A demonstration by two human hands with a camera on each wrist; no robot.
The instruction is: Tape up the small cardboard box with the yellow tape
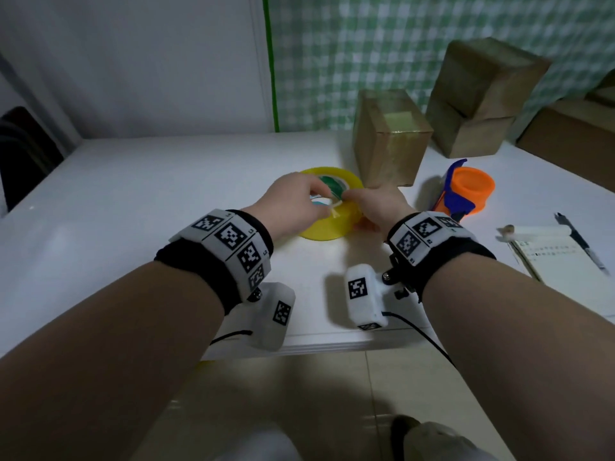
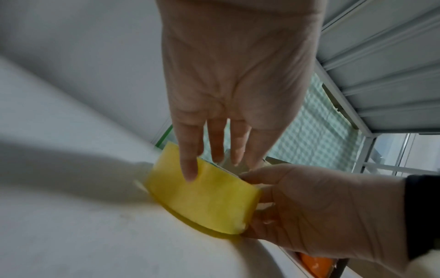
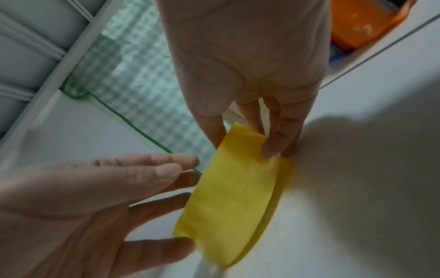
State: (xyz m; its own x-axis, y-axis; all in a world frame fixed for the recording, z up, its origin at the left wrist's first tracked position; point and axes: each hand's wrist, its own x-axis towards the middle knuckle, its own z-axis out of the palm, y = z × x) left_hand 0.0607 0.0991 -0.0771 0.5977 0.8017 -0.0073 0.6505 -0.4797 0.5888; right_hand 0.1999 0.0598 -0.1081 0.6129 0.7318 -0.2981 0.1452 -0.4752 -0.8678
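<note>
Yellow tape (image 1: 327, 207), a wide flat roll, lies on the white table (image 1: 149, 194) just in front of the small cardboard box (image 1: 389, 138). From the left, the left hand (image 1: 293, 202) reaches over it, thumb and forefinger pinching at the core, the little finger laid on the outer wall. The right hand (image 1: 379, 204) curls round the roll's right side. I judge the roll light and stiff, its film thin, slick and clingy, so hold it by the walls and pinch the free end firmly. The box looks light and easily pushed; steady it by its sides
</note>
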